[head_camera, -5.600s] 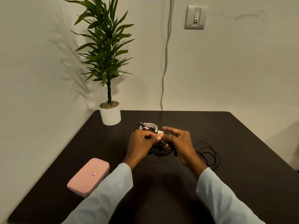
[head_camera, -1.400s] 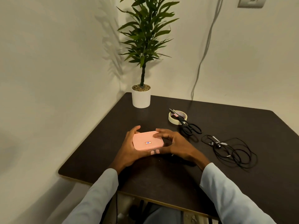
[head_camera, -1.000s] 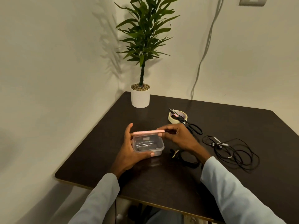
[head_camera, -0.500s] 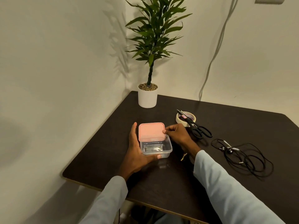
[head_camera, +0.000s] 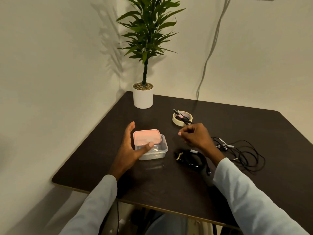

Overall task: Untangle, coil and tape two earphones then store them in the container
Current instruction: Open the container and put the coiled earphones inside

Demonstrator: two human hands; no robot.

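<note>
The clear plastic container [head_camera: 152, 152] sits on the dark table [head_camera: 169, 180]. Its pink lid [head_camera: 146, 136] lies askew over the far part, leaving the near part uncovered. My left hand [head_camera: 129, 147] is at the container's left side, fingers straight, thumb resting on its near rim. My right hand [head_camera: 194, 135] hovers to the right of the container, fingers loosely curled, holding nothing. Under my right wrist lies a coiled black earphone [head_camera: 190, 158] with a strip of white tape on it. A second, loosely tangled black earphone [head_camera: 240, 152] lies further right.
A roll of masking tape [head_camera: 176, 119] sits behind my right hand with black scissors [head_camera: 184, 119] laid across it. A potted plant [head_camera: 143, 97] stands in the far left corner. The table's left edge is close to the container.
The pink lid came off the container and now lies askew on its far part. My right hand let go of the lid and drew back to the right. My left hand's grip has loosened.
</note>
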